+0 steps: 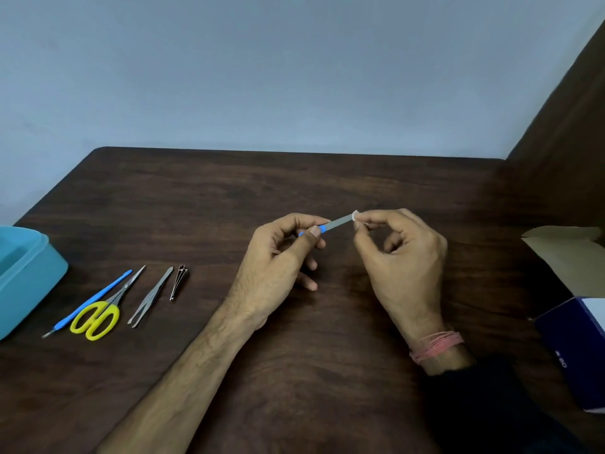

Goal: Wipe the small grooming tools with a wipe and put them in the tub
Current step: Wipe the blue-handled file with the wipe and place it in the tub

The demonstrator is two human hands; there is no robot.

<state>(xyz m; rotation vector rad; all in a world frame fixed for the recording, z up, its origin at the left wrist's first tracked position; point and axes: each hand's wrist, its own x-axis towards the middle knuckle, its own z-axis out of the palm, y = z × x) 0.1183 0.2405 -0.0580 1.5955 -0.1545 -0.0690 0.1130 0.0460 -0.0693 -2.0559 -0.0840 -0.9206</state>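
Nail file (339,221) held above the table (229,198): left hand (281,257) pinching the blue handle, right hand (396,247) pressing a small white wipe (355,215) to the tip. Thin, stiff metal blade, probably light (best gripped by the handle). Tub (29,273) far left.

The left hand (281,257) is hovering with thumb and forefinger pinching closed, its other fingers curling loosely beneath. Just beside it, the right hand (399,253) is pinching likewise, fingertips facing the left's.
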